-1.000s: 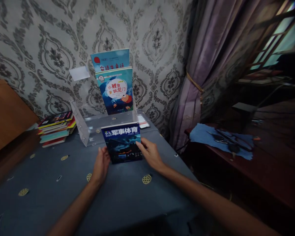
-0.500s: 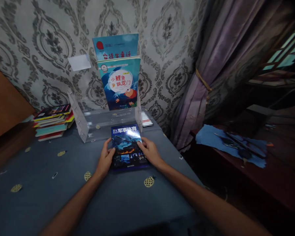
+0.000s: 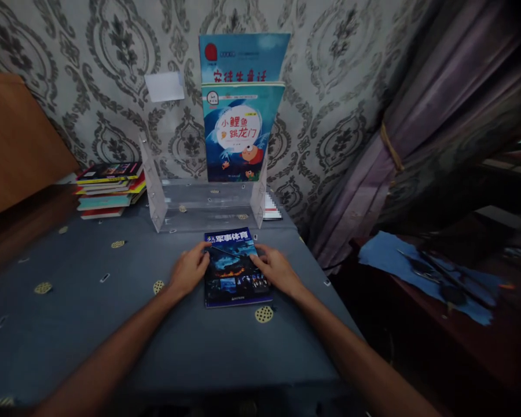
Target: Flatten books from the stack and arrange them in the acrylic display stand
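Observation:
A dark blue book (image 3: 232, 267) with a military scene on its cover lies on the tablecloth in front of a clear acrylic rack. My left hand (image 3: 190, 269) grips its left edge, fingers along the side and partly hidden. On the opposite edge, my right hand (image 3: 278, 269) is closed with the thumb over the cover. Behind them the clear rack (image 3: 156, 194) holds two books upright on its upper tier: a teal-blue one with an orange fish (image 3: 238, 139) in front, and a taller blue one (image 3: 247, 55) partly hidden behind it.
A stack of books (image 3: 106, 191) sits left of the rack. The blue tablecloth (image 3: 226, 353) has a lotus-pod-like pattern. At right, a blue cloth (image 3: 386, 260) with dark items lies on a reddish surface beyond a purple curtain (image 3: 351, 197). Patterned wallpaper is behind.
The camera view has shifted, so the rack appears higher and further right. The dark blue book's glare has gone and it now sits slightly farther from the rack; both hands stay on it.

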The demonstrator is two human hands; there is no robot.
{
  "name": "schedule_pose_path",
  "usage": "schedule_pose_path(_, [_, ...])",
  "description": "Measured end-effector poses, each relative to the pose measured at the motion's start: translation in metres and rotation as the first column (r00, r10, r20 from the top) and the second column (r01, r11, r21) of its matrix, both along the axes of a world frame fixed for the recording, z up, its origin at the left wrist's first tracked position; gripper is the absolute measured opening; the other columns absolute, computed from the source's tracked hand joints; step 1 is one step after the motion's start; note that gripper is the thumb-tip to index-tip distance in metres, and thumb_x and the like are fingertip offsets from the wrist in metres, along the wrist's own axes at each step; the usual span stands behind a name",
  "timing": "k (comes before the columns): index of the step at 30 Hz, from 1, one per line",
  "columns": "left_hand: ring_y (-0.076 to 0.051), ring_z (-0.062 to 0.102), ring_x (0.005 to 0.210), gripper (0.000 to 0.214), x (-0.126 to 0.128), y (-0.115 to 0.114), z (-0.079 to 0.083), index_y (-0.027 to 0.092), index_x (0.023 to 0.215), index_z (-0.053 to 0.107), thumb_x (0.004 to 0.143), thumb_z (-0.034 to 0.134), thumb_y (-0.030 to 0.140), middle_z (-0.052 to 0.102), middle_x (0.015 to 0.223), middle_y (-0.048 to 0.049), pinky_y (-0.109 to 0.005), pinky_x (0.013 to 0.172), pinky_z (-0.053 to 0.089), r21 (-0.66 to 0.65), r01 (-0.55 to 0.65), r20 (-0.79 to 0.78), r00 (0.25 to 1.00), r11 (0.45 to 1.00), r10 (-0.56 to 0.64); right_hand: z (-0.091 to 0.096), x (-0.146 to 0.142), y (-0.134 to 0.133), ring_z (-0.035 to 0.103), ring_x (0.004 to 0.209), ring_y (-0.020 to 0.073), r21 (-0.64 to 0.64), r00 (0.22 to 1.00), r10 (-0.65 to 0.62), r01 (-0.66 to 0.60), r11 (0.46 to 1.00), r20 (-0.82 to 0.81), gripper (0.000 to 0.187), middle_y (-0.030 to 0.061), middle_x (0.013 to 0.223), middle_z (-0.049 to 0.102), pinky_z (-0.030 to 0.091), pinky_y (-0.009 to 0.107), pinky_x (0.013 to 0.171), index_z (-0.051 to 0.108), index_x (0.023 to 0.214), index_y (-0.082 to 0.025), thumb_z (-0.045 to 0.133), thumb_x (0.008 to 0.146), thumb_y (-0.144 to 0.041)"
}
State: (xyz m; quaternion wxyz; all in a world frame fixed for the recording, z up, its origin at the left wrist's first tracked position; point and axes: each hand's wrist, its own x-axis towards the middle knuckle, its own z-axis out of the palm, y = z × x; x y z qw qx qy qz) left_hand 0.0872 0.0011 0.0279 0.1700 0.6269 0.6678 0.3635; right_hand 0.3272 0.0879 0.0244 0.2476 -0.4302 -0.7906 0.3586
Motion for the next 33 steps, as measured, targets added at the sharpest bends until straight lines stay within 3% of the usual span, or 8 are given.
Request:
schedule_pose_path(4, [-0.021, 0.064, 0.079, 0.028, -0.007, 0.009, 0.000, 0.023, 0.112, 0.065, 0.092, 0.045, 0.024, 0.067, 0.083, -0.0025, -0.031, 0.077, 0.047, 0.079, -0.045, -0.145, 0.988, 0.996, 0.056, 0.004, 0.001, -0.005, 0.067, 0.062, 0.0221, 0.136, 0.977, -0.077, 0.050, 0.989, 0.200, 0.035, 0.0012, 0.063, 0.070, 0.045, 0.029, 0.061, 0.068, 0.119, -0.017, 0.051, 0.093, -0.035])
schedule_pose_path(8, [-0.026, 0.058, 0.110, 0.028, -0.010, 0.025, -0.006, 0.021, 0.112, 0.062, 0.090, 0.046, 0.017, 0.064, 0.112, -0.0089, -0.039, 0.096, 0.046, 0.163, 0.007, -0.245, 0.969, 0.987, 0.034, 0.005, 0.001, -0.007, 0.069, 0.073, 0.0250, 0.286, 0.927, -0.209, 0.118, 0.951, 0.310, 0.032, 0.0063, 0.073, 0.073, 0.043, 0.030, 0.062, 0.073, 0.111, -0.020, 0.049, 0.096, -0.034])
schedule_pose_path(12, [-0.028, 0.056, 0.112, 0.029, -0.008, 0.037, -0.011, 0.017, 0.116, 0.060, 0.092, 0.044, 0.016, 0.063, 0.116, -0.0120, -0.045, 0.100, 0.044, 0.107, 0.035, -0.326, 0.946, 0.994, 0.002, 0.007, -0.007, -0.002, 0.069, 0.082, 0.0256, 0.406, 0.950, -0.193, 0.080, 0.910, 0.247, 0.035, 0.0091, 0.087, 0.076, 0.046, 0.031, 0.071, 0.069, 0.120, -0.019, 0.044, 0.098, -0.029])
schedule_pose_path(16, [-0.028, 0.055, 0.113, 0.030, -0.007, 0.040, -0.014, 0.016, 0.119, 0.059, 0.094, 0.042, 0.017, 0.063, 0.117, -0.0125, -0.045, 0.099, 0.044, 0.094, 0.042, -0.396, 0.918, 0.995, -0.002, 0.003, -0.025, 0.015, 0.064, 0.104, 0.0254, 0.432, 0.995, -0.014, -0.030, 0.901, 0.098, 0.039, 0.0100, 0.110, 0.074, 0.048, 0.036, 0.091, 0.061, 0.131, -0.017, 0.041, 0.098, -0.021])
schedule_pose_path(19, [-0.028, 0.056, 0.113, 0.031, -0.008, 0.039, -0.015, 0.015, 0.121, 0.057, 0.094, 0.043, 0.017, 0.063, 0.119, -0.0133, -0.045, 0.098, 0.045, 0.081, 0.049, -0.406, 0.914, 0.996, -0.012, -0.006, -0.038, 0.032, 0.061, 0.110, 0.0253, 0.414, 0.997, 0.074, -0.075, 0.907, 0.019, 0.042, 0.0075, 0.114, 0.074, 0.046, 0.042, 0.100, 0.055, 0.136, -0.019, 0.041, 0.097, -0.018])
schedule_pose_path(23, [-0.027, 0.056, 0.112, 0.031, -0.009, 0.039, -0.015, 0.017, 0.122, 0.056, 0.094, 0.044, 0.017, 0.064, 0.119, -0.0114, -0.044, 0.098, 0.045, 0.071, 0.045, -0.408, 0.913, 0.996, -0.012, -0.021, -0.044, 0.049, 0.062, 0.110, 0.0270, 0.406, 0.995, 0.096, -0.084, 0.910, -0.008, 0.040, 0.0077, 0.112, 0.075, 0.046, 0.046, 0.100, 0.057, 0.133, -0.020, 0.041, 0.097, -0.018])
schedule_pose_path(28, [-0.026, 0.057, 0.111, 0.031, -0.010, 0.041, -0.017, 0.019, 0.123, 0.055, 0.093, 0.045, 0.018, 0.063, 0.120, -0.0106, -0.044, 0.098, 0.046, 0.076, 0.054, -0.398, 0.917, 0.996, -0.020, -0.028, -0.037, 0.056, 0.064, 0.109, 0.0260, 0.414, 0.988, 0.145, -0.114, 0.903, -0.043, 0.035, 0.0077, 0.113, 0.075, 0.049, 0.044, 0.096, 0.061, 0.127, -0.022, 0.046, 0.096, -0.021])
schedule_pose_path(33, [-0.027, 0.057, 0.111, 0.031, -0.010, 0.039, -0.016, 0.018, 0.123, 0.054, 0.093, 0.047, 0.018, 0.063, 0.120, -0.0109, -0.044, 0.098, 0.046, 0.062, 0.060, -0.408, 0.912, 0.996, -0.029, -0.029, -0.033, 0.055, 0.066, 0.105, 0.0252, 0.431, 0.994, 0.062, -0.019, 0.902, -0.086, 0.032, 0.0086, 0.107, 0.074, 0.050, 0.042, 0.096, 0.063, 0.122, -0.021, 0.046, 0.095, -0.021])
